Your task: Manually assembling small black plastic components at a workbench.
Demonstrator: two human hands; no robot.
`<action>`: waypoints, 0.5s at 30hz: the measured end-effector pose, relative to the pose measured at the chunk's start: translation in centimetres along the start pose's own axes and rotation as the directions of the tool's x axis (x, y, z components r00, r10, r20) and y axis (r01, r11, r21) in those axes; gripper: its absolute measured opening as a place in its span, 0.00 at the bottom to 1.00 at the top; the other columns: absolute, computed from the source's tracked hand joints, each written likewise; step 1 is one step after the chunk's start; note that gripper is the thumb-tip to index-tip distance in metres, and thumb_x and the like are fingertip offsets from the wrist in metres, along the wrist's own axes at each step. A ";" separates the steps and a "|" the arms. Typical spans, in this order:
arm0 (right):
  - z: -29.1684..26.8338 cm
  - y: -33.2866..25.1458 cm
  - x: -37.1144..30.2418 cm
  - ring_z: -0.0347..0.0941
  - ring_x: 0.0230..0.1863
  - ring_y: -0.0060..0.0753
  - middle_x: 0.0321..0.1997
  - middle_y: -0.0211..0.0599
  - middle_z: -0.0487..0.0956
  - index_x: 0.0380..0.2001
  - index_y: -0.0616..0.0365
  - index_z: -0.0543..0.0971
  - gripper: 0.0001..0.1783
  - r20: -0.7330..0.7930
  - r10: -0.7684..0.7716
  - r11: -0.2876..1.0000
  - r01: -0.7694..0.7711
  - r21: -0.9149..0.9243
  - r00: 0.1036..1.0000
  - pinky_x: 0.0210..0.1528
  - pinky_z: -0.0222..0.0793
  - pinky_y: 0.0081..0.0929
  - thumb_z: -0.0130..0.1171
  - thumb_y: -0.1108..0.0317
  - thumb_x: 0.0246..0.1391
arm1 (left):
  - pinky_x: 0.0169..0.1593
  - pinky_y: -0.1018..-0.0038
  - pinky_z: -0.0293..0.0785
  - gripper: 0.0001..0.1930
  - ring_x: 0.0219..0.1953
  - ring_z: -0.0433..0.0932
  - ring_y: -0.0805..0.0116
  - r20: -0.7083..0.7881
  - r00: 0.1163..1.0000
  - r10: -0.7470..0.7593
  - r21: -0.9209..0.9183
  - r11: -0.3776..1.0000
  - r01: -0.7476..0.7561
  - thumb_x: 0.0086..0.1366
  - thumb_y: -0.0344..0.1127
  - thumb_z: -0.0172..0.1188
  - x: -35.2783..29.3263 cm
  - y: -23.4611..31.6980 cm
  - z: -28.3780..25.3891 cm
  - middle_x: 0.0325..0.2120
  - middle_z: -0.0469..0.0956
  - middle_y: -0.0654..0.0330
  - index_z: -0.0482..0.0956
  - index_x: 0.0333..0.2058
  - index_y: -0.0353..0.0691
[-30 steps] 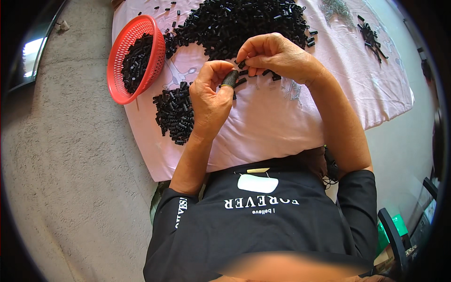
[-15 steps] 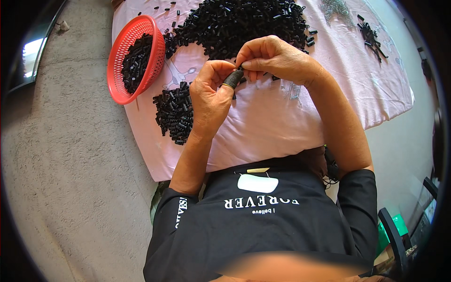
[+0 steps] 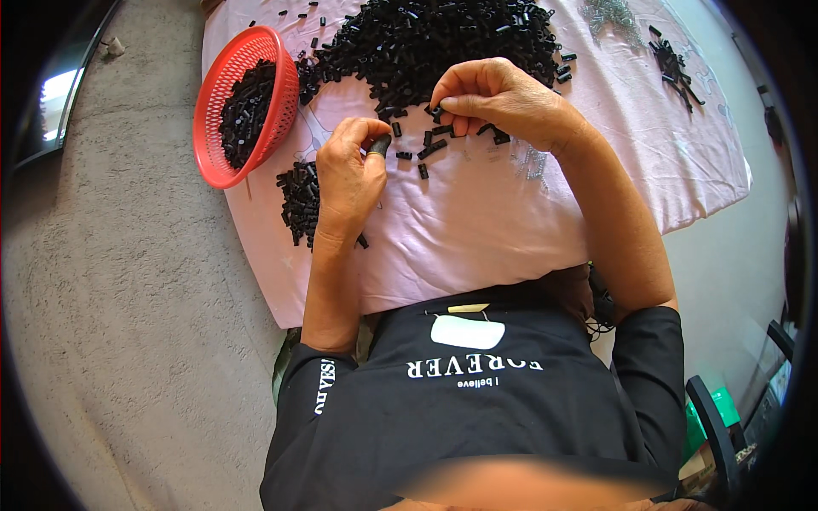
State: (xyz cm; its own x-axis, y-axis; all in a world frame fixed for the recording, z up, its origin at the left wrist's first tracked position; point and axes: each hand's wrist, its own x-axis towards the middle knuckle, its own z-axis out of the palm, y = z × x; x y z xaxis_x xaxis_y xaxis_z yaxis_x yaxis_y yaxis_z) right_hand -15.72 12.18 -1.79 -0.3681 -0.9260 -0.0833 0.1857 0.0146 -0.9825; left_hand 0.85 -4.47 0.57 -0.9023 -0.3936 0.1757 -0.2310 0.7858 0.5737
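Note:
My right hand (image 3: 503,100) pinches a small black plastic piece (image 3: 436,112) between thumb and fingertips, at the near edge of a large heap of similar black pieces (image 3: 443,51). Apart from it, my left hand (image 3: 349,175) is closed above a smaller pile of black pieces (image 3: 298,204), partly covering it. A black sleeve with a yellowish band (image 3: 379,146) covers its thumb. Fingers curl against that thumb, and whatever they hold, if anything, is hidden. Several loose black cylinders (image 3: 433,149) lie on the cloth between my hands.
A red perforated basket (image 3: 290,111) of black pieces stands at the left edge of the pink cloth (image 3: 477,230). Small clear or silvery parts (image 3: 532,163) lie by my right wrist, more (image 3: 613,21) at the far right. Black elongated pieces (image 3: 673,72) sit beyond.
My hands have come apart. The left has moved left and slightly down, towards the smaller pile; the right has shifted slightly up. Loose pieces between them now show.

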 end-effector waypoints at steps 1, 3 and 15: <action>0.0 0.0 0.0 0.73 0.29 0.11 0.30 0.25 0.79 0.40 0.59 0.80 0.08 0.002 0.000 1.000 0.000 -0.001 1.000 0.34 0.70 0.11 0.56 0.68 0.61 | 0.32 0.73 0.75 0.11 0.26 0.78 0.65 -0.002 1.000 -0.001 0.000 1.000 0.001 0.52 0.17 0.55 0.0 -0.1 0.0 0.29 0.78 0.56 0.79 0.34 0.34; 0.0 0.1 0.1 0.74 0.30 0.12 0.30 0.26 0.79 0.40 0.59 0.79 0.08 -0.022 0.000 1.000 0.000 -0.004 1.000 0.34 0.71 0.12 0.56 0.68 0.62 | 0.31 0.71 0.75 0.10 0.27 0.78 0.64 -0.021 0.999 0.045 0.043 0.998 -0.045 0.53 0.17 0.55 0.1 -0.5 0.3 0.29 0.78 0.56 0.79 0.33 0.35; -0.4 0.7 0.4 0.73 0.30 0.12 0.31 0.28 0.80 0.40 0.61 0.79 0.08 -0.077 -0.033 0.998 0.037 0.051 0.996 0.36 0.72 0.13 0.57 0.68 0.61 | 0.35 0.74 0.74 0.13 0.30 0.78 0.65 0.082 0.976 0.201 -0.068 0.978 -0.195 0.50 0.14 0.52 -0.1 2.2 2.8 0.30 0.76 0.57 0.79 0.34 0.33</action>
State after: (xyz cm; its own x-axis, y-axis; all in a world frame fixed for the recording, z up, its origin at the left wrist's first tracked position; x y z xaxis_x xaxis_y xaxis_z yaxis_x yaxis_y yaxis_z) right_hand -16.06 11.95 -2.57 -0.4431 -0.8942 -0.0635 0.2180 -0.0388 -0.9752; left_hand -0.58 -1.35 -0.47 -0.9572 -0.1872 0.2209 -0.0248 0.8131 0.5815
